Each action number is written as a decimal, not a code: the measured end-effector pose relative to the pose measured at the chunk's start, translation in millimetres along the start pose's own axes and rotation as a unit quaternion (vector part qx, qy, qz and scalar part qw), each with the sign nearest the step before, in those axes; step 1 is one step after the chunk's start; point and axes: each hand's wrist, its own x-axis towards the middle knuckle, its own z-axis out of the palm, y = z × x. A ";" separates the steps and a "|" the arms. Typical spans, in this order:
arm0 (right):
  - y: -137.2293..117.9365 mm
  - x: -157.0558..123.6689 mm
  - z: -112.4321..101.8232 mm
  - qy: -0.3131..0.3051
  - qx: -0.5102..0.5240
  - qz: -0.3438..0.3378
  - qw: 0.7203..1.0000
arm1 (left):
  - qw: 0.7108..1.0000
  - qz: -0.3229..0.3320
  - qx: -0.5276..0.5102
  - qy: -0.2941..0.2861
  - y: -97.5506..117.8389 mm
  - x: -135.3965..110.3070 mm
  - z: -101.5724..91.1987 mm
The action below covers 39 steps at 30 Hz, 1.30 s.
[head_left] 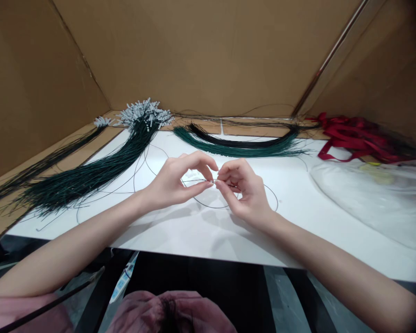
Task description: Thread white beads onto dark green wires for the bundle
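Over the white tabletop point(208, 238), my left hand point(176, 180) and my right hand point(246, 192) meet fingertip to fingertip. Both pinch a thin dark wire point(213, 207), whose loose length curves below and to the right of the fingers. A tiny white piece, bead-like, shows between the fingertips; its exact form is too small to tell. Behind my left fingers lie small white bits point(193, 174), partly hidden. To the left rests a thick bundle of dark green wires point(100, 178) with white beaded tips point(145, 113).
A thinner wire bundle point(52, 159) lies far left. Green wires point(239, 150) and black wires point(235, 143) curve along the back. Red ribbon point(353, 134) and a clear plastic bag point(370, 199) are at right. Cardboard walls point(208, 55) enclose the back and sides.
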 end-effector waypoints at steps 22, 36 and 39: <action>2.6 5.2 -4.1 -0.026 -0.108 0.003 0.994 | 0.992 -0.053 -0.112 0.009 -8.8 0.9 -6.0; 1.2 6.7 -5.2 0.000 -0.064 0.057 0.996 | 0.955 -0.150 0.191 -0.172 -62.7 -1.5 -21.2; 0.7 6.3 -4.8 0.003 -0.052 0.064 0.997 | 0.945 -0.166 0.217 -0.183 -62.4 -0.4 -20.6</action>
